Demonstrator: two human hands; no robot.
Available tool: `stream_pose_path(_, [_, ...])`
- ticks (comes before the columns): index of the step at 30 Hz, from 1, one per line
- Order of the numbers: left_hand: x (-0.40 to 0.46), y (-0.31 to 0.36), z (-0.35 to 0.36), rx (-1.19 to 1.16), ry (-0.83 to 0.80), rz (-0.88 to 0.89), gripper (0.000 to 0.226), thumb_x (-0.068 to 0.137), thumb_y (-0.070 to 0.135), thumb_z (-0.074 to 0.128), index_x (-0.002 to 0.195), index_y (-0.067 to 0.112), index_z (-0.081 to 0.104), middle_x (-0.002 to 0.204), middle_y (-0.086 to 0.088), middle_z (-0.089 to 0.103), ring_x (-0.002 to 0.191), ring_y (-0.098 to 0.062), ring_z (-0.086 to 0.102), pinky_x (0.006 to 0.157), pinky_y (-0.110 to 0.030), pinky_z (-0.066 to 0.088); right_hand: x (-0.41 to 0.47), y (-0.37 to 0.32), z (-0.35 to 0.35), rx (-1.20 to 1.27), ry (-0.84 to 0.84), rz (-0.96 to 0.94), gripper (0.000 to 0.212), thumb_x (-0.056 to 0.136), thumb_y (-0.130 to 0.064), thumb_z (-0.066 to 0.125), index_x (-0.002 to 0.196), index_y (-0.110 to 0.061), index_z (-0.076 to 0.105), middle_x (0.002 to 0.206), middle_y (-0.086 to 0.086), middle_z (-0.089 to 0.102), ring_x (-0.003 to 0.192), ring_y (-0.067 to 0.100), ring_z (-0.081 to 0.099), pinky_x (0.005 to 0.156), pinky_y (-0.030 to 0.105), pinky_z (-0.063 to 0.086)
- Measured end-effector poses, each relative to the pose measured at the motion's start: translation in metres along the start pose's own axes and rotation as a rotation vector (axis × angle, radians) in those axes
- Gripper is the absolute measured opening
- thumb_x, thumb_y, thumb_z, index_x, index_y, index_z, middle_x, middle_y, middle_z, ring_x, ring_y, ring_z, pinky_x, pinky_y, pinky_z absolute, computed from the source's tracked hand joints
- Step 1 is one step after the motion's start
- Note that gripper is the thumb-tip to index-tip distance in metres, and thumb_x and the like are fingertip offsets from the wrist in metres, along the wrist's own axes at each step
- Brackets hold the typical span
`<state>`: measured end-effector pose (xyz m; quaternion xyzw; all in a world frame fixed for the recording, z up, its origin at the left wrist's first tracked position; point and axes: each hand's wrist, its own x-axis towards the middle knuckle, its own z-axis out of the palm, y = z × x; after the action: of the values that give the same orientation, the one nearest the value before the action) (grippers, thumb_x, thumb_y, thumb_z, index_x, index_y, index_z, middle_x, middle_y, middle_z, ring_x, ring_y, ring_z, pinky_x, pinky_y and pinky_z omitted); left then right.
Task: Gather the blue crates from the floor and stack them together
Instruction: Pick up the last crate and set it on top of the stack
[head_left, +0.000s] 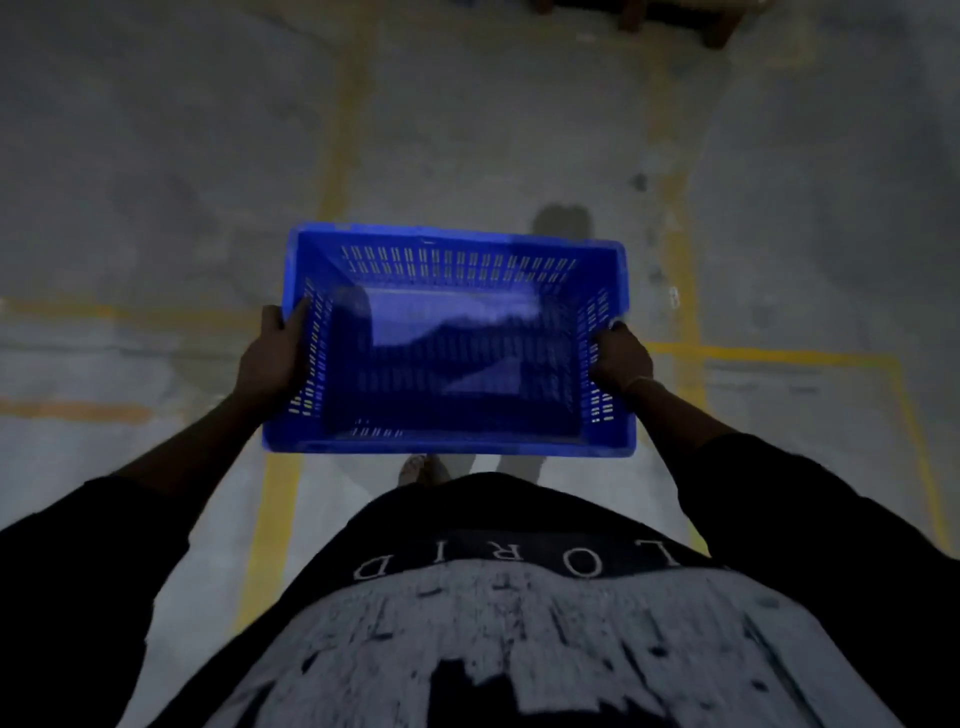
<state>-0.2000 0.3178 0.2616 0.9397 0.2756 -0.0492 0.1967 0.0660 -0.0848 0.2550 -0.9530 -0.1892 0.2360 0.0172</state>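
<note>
One blue slotted crate (449, 343), open side up, hangs between your left hand (270, 358) and right hand (621, 358), fingers grasping its short walls. Yellow lines (337, 171) cross the grey floor (156, 182) beneath.

**Dark sleeves, printed shirt**

The person wears a black top with long sleeves (810, 514) pushed up the forearms. Its front carries a large pale grey streaked print (519, 649) beneath pale capital letters (467, 564). A thin band (641, 382) circles the right wrist. One foot (421, 470) shows below, blurred.
</note>
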Motion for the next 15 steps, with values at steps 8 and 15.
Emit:
stream_pose_path(8, [-0.107, -0.036, -0.001, -0.118, 0.175, -0.218, 0.076, 0.091, 0.041, 0.045, 0.16, 0.02, 0.021, 0.133, -0.024, 0.035, 0.084, -0.049, 0.059, 0.072, -0.055, 0.051, 0.015, -0.064, -0.038, -0.017, 0.021, -0.329, 0.044, 0.077, -0.007, 0.067, 0.121, -0.002, 0.063, 0.118, 0.028, 0.052, 0.107, 0.046, 0.057, 0.091, 0.046, 0.05])
stream_pose_path(15, [-0.186, -0.062, -0.019, -0.181, 0.334, -0.452, 0.07, 0.093, 0.045, 0.035, 0.157, 0.018, 0.03, 0.131, -0.022, 0.041, 0.096, -0.045, 0.06, 0.08, -0.052, 0.052, 0.025, -0.157, -0.053, -0.061, 0.031, -0.541, 0.057, 0.069, -0.022, 0.062, 0.124, -0.005, 0.064, 0.122, 0.025, 0.053, 0.111, 0.042, 0.057, 0.094, 0.042, 0.048])
